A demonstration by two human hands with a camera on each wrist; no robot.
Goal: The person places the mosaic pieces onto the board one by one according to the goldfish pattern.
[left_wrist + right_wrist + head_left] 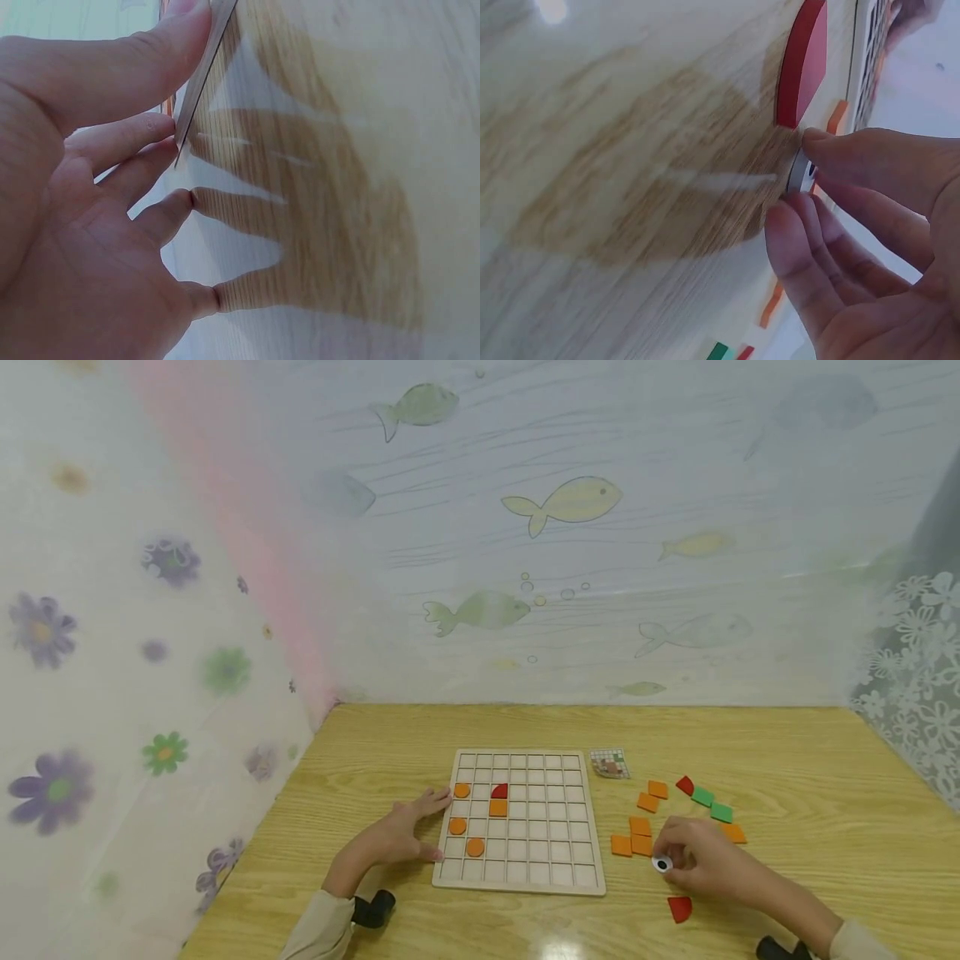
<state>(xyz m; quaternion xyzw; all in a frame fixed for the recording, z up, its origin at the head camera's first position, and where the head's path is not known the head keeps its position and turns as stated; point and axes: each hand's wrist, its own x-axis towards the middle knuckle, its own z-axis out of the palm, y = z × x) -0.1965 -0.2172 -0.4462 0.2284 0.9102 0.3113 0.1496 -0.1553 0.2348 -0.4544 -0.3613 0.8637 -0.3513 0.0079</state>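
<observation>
A wooden grid board [525,822] lies on the table with three orange discs [475,847], an orange square [498,808] and a red quarter piece [500,791] in its cells. My left hand [393,835] rests at the board's left edge, fingers spread, thumb and fingertips touching the rim; the left wrist view shows the hand [97,195] beside that edge. Between thumb and fingers my right hand [705,858] pinches a round white piece with a black centre [662,864], right of the board. In the right wrist view the hand [877,217] holds this disc [801,171] close to the tabletop.
Several orange squares [621,845] lie right of the board, with green pieces [722,812] and a red quarter piece [685,785] farther back. Another red quarter [679,909] is nearer the front. A small patterned card [610,763] lies by the board's back right corner. Patterned curtains surround the table.
</observation>
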